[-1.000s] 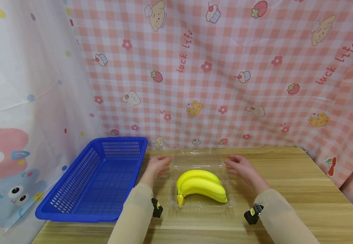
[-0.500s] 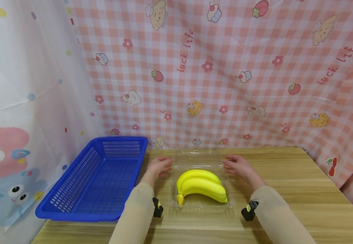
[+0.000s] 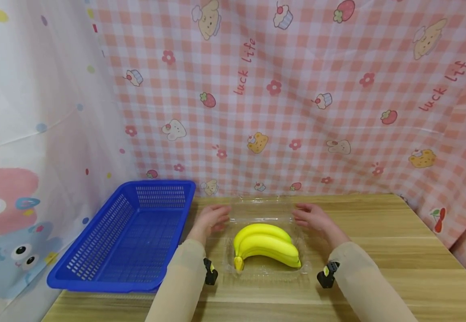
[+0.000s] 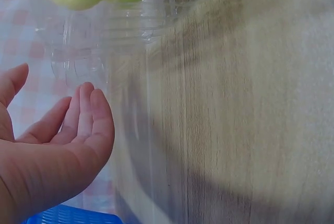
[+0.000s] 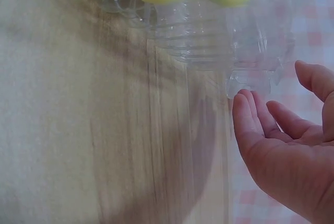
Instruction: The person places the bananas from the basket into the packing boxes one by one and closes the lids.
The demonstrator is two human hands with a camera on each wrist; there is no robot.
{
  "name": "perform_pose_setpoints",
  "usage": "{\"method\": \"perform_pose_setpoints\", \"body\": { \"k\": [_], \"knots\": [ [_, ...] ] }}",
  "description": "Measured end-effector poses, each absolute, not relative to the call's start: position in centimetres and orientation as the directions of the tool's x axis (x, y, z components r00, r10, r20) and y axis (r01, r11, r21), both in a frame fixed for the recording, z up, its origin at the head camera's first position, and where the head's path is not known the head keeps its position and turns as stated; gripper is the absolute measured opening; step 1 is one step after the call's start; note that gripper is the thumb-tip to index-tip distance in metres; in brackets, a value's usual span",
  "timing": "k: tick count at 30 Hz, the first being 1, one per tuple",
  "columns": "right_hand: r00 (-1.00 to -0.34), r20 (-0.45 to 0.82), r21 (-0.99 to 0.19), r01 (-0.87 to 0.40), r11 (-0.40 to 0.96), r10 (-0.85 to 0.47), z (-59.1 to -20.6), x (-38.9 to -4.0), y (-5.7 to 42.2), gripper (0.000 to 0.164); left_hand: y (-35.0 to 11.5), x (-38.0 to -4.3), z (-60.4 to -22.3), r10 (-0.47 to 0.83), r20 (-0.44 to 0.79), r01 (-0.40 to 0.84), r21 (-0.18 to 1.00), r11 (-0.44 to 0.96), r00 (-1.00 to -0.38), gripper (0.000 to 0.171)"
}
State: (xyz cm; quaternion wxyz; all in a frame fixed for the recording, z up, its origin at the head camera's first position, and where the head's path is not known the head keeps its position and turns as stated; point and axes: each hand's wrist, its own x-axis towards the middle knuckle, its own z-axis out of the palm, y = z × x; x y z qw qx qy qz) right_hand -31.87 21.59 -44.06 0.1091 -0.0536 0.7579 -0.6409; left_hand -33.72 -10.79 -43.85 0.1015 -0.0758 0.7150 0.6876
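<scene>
A bunch of yellow bananas (image 3: 267, 243) lies in a clear plastic clamshell box (image 3: 266, 278) at the middle of the table. The box's transparent lid (image 3: 262, 209) is folded back toward the curtain. My left hand (image 3: 210, 219) is beside the lid's left edge, fingers loosely bent and pointing at it. Opposite, my right hand (image 3: 314, 218) mirrors it at the lid's right edge. Both wrist views show the fingertips close to the clear plastic, with nothing held in the left hand (image 4: 68, 145) or the right hand (image 5: 287, 145).
To the left, a blue plastic basket (image 3: 144, 241) with slotted walls stands on the wood-grain table (image 3: 382, 250). Behind the table hangs a pink checked curtain (image 3: 233, 112), and a white printed one (image 3: 47, 98) covers the left side. Black cameras sit at both wrists.
Both hands have moved slightly inward, nearer to the lid's sides. The bananas, box and basket stay where they were.
</scene>
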Motion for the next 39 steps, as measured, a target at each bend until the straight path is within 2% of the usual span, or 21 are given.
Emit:
{"method": "perform_pose_setpoints", "body": {
  "k": [18, 30, 39],
  "knots": [
    [-0.984, -0.045, -0.993, 0.025, 0.114, -0.174, -43.5, -31.8, 21.4, 0.055, -10.3, -34.1, -43.8, -0.003, -0.180, -0.180, 0.984, 0.005, -0.984, 0.050],
    [-0.994, 0.057, -0.998, -0.056, -0.008, -0.095, -42.9, -32.0, 21.1, 0.051, -10.2, -34.4, -43.3, -0.045, -0.017, -0.016, 1.000, -0.025, -0.999, 0.039],
    [-0.995, 0.092, -0.996, -0.092, -0.001, -0.030, -42.2, -31.9, 20.8, 0.047, -10.2, -34.4, -42.6, -0.060, 0.033, 0.037, 0.996, -0.077, -0.998, 0.036]
  ]
}}
